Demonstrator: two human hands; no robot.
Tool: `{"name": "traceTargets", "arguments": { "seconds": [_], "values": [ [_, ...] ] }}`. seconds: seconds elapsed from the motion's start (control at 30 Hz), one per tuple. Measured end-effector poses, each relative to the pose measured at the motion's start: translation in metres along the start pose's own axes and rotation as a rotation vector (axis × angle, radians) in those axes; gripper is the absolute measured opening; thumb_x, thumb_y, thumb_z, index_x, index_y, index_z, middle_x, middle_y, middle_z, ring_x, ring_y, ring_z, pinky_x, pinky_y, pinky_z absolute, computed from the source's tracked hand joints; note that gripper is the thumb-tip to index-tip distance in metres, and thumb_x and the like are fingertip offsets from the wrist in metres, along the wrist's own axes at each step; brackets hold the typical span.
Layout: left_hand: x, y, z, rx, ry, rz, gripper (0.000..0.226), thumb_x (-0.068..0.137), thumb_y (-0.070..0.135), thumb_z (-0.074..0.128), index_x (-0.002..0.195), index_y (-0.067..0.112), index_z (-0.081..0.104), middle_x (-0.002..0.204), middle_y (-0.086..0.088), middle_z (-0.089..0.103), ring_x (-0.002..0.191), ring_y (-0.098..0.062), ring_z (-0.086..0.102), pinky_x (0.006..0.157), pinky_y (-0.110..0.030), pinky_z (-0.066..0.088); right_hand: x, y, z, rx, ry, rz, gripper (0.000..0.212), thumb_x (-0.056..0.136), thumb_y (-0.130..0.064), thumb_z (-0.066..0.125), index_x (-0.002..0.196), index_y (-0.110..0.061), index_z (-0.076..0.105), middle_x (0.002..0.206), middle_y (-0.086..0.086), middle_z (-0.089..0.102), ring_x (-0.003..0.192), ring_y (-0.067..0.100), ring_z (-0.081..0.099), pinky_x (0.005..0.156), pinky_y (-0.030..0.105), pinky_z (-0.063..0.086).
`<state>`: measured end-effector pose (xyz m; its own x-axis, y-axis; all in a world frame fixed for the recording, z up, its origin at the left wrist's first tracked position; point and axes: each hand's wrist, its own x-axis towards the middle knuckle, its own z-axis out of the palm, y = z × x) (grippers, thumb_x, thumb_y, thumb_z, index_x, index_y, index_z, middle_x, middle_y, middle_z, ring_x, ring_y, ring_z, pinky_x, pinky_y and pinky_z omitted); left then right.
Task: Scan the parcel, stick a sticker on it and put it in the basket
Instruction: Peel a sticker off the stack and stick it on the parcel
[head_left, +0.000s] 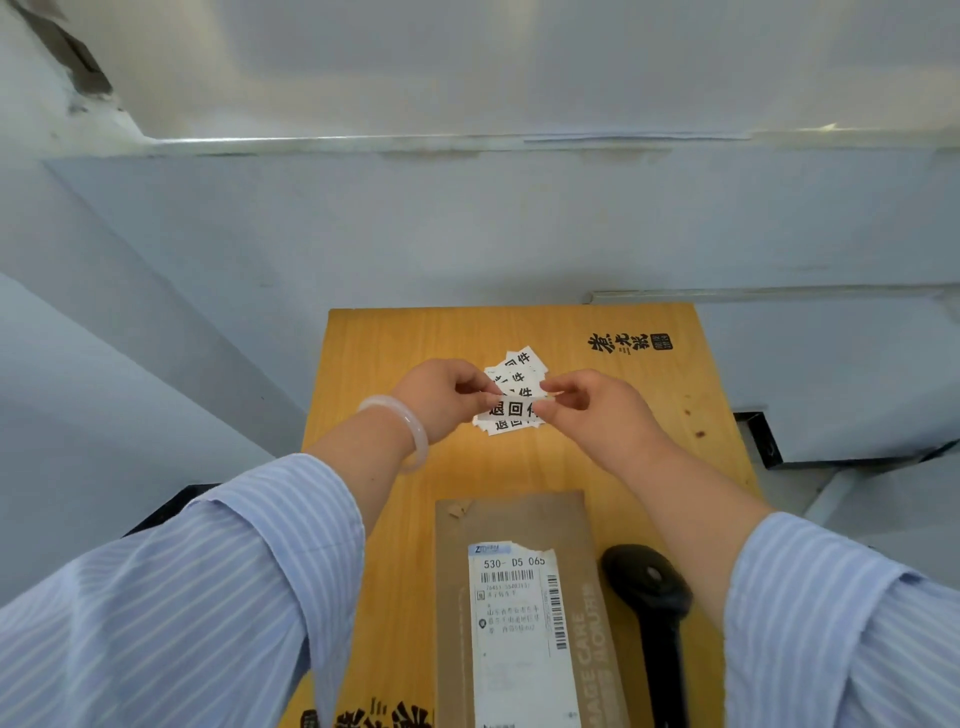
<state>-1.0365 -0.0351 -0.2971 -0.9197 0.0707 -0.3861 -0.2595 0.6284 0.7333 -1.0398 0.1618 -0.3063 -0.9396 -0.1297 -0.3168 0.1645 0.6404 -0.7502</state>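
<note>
both hands, left hand (441, 395) and right hand (587, 402), pinching a flimsy sticker (511, 408) by its ends, looks curl-prone, so keep hold at the edges.

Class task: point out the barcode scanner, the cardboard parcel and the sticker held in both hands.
barcode scanner (647, 577): head view, its black head.
cardboard parcel (511, 519): head view, bare top face.
sticker (511, 409): head view, printed middle.

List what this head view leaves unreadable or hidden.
- Basket: not in frame.
- Parcel: near end cut by the bottom edge.
- Scanner: handle cut off, partly behind the right sleeve.
- Sticker: last character covered by the right hand.
- Label address: too small.
</note>
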Motion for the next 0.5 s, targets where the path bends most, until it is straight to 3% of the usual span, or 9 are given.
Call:
{"name": "traceTargets", "arguments": {
  "seconds": [0.1,0.27,0.5],
  "values": [
    [-0.032,0.019,-0.008,-0.096,0.008,0.026,0.007,0.089,0.028,0.066,0.091,0.024,0.071,0.076,0.010,0.066,0.068,-0.005,0.058,0.058,-0.018,0.043,-0.024,-0.022,-0.014,0.101,0.027,-0.006,0.008,0.083,-0.029,0.074,0.089,-0.027,0.068,0.086,-0.005,0.071,0.079,0.009,0.065,0.063,0.021,0.045],
    [-0.089,0.039,-0.017,-0.267,0.088,-0.026,0.013,0.091,0.030,0.063,0.091,0.018,0.070,0.079,0.009,0.068,0.066,-0.004,0.059,0.062,-0.022,0.046,-0.077,-0.050,-0.039,0.227,0.023,-0.013,0.009,0.085,-0.028,0.070,0.093,-0.023,0.072,0.085,-0.008,0.073,0.072,0.005,0.066,0.062,0.021,0.045],
    [-0.161,0.066,-0.020,-0.486,0.068,-0.034,0.011,0.093,0.024,0.059,0.089,0.021,0.069,0.081,0.008,0.070,0.070,-0.006,0.060,0.065,-0.024,0.048,-0.139,-0.069,-0.058,0.346,0.072,-0.066,0.008,0.082,-0.023,0.074,0.090,-0.022,0.073,0.081,-0.003,0.075,0.067,0.008,0.064,0.064,0.023,0.047]
  ]
}}
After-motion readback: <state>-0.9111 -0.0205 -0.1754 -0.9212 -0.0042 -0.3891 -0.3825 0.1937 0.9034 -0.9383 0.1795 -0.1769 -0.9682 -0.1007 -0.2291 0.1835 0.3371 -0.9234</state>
